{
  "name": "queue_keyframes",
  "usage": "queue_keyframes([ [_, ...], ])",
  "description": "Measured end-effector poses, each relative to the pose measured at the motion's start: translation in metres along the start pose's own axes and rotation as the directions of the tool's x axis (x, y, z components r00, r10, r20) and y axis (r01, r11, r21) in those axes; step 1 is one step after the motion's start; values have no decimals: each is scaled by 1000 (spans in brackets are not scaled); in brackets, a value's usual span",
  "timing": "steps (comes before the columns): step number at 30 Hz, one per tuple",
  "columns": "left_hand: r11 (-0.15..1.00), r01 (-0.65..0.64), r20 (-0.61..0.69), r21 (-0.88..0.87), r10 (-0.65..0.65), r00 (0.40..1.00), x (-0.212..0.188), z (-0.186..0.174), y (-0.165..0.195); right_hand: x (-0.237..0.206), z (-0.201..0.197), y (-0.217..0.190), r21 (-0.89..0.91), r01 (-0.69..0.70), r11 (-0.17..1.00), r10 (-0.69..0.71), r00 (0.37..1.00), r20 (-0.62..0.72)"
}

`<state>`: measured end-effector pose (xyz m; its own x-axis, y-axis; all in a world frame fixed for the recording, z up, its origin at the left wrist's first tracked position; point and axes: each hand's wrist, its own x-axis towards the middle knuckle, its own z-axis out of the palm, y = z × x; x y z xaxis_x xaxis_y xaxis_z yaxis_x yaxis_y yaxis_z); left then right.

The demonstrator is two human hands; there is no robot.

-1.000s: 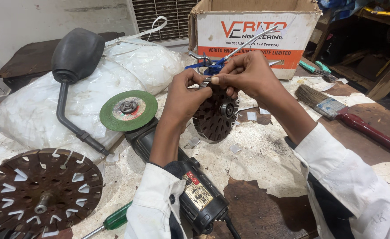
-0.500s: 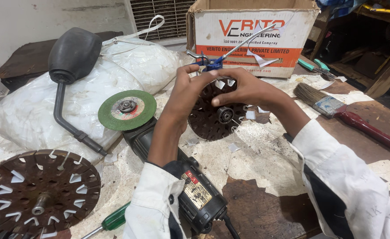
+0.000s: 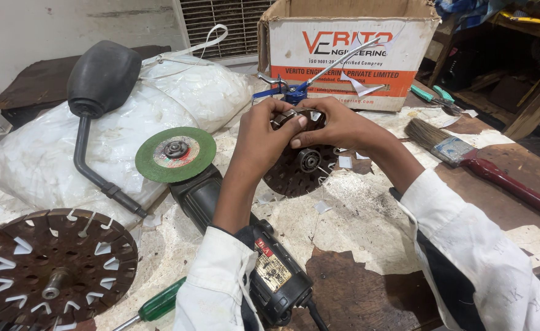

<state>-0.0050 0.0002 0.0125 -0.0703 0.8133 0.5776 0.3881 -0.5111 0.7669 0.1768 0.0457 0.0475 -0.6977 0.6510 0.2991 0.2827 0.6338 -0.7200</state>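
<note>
Looking down at the bench, we have both hands up on a dark slotted disc (image 3: 302, 165) that stands tilted on its edge, just in front of the cardboard box (image 3: 343, 55). Left hand (image 3: 264, 138) curls over the disc's top rim, fingers together and pinched on a small metal piece there; right hand (image 3: 337, 125) meets it from the other side, thumb and fingertips pressed on that same spot. What exactly the small piece is, we cannot tell. Just behind the hands, against the box, sits a blue oil can (image 3: 294, 92) with a long thin spout. Left of the disc lies an angle grinder (image 3: 221, 208) with a green wheel (image 3: 175, 154), its body running under the left forearm. Further left of the disc, a white plastic bag (image 3: 49, 141) carries a black rubber bulb on a bent pipe (image 3: 98, 79). A bigger slotted disc (image 3: 49, 270) lies flat well left of the grinder, with a green screwdriver (image 3: 156, 304) beside it. Right of the small disc, a red-handled brush (image 3: 472, 159) rests on the bench.
</note>
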Motion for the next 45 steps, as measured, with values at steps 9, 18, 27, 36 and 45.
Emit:
queue_keyframes([
  [9,988,145,-13,52,-145,989,0,1,7,1,1,-1,-7,-28,1000,28,1000,4],
  [18,918,273,46,-289,-272,961,2,-3,-1,-4,-3,-5,-162,-13,987,11,1000,-16],
  [27,779,432,66,-454,-454,888,4,-11,-18,-1,17,-11,319,-189,929,217,975,-53],
  [36,575,483,135,-660,-542,829,3,-20,-10,8,36,-12,575,-124,809,219,971,-100],
  [45,592,591,211,-548,-585,783,2,-24,-5,8,33,-12,642,-146,753,302,943,-140],
])
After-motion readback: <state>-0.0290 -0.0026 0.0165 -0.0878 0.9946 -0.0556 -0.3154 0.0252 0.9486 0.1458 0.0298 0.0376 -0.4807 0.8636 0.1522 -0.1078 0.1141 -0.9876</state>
